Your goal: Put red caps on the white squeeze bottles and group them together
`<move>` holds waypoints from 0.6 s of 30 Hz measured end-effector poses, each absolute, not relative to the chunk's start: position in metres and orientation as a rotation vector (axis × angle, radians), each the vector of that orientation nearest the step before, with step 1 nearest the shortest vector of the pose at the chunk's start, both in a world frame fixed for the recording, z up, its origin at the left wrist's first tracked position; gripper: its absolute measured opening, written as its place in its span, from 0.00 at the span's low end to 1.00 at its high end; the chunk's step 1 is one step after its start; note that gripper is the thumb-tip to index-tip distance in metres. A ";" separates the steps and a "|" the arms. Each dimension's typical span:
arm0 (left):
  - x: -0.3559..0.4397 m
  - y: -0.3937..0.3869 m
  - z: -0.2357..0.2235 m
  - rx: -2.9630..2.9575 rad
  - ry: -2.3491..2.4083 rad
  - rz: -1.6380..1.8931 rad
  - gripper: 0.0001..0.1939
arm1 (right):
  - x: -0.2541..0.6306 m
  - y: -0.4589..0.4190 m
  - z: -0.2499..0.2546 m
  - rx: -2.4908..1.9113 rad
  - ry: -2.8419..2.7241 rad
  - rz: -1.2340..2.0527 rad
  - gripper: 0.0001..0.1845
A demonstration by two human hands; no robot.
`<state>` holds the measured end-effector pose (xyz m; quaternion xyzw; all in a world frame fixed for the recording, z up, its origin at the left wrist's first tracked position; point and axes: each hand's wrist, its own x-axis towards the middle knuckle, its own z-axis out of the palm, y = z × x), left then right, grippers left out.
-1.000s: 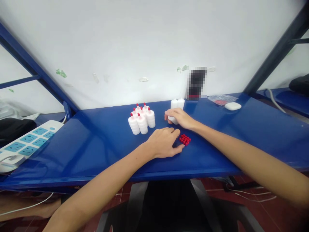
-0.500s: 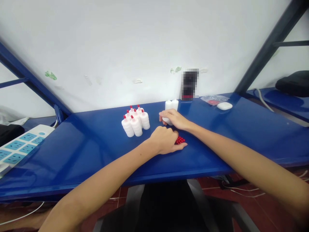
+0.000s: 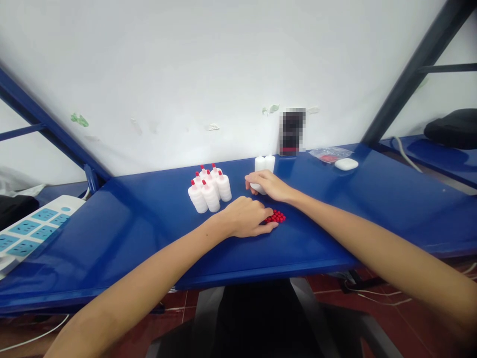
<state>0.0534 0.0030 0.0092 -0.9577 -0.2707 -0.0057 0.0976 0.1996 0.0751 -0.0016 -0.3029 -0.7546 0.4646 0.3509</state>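
Note:
Small red caps [image 3: 278, 216] lie in a tight cluster on the blue table. At their left edge rests my left hand [image 3: 248, 217], palm down, thumb and bent forefinger apart around the nearest caps. No cap is visibly pinched, and its other fingertips are hidden. My right hand [image 3: 272, 185] wraps round a white bottle [image 3: 257, 188], largely covered by the fingers. Just behind that hand stand two white bottles [image 3: 265, 163] with no red tips showing. To the left, several white squeeze bottles [image 3: 209, 191] with red-tipped nozzles stand upright in a group.
Against the white wall leans a dark pixelated object [image 3: 292, 132]. A clear plastic bag [image 3: 330, 154] with red contents and a white rounded case [image 3: 346, 164] lie at the back right. A power strip [image 3: 39, 228] occupies the left end. The table's front edge [image 3: 261, 278] runs below my arms.
My left hand has slid a little to the left, uncovering more of the red caps. My right hand stays round the white bottle in about the same place.

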 end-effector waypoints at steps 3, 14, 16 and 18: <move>0.052 0.003 0.010 -2.837 -0.775 -0.026 0.23 | 0.200 0.075 -0.001 -0.787 -1.953 1.205 0.24; 0.041 0.003 0.010 -2.919 -0.704 -0.005 0.22 | 0.200 0.075 -0.001 -0.793 -1.957 1.214 0.23; 0.036 0.003 0.009 -2.958 -0.700 -0.016 0.23 | 0.200 0.074 -0.001 -0.797 -1.958 1.213 0.24; 0.031 0.004 0.009 -3.020 -0.663 -0.059 0.23 | 0.200 0.074 -0.001 -0.793 -1.965 1.199 0.24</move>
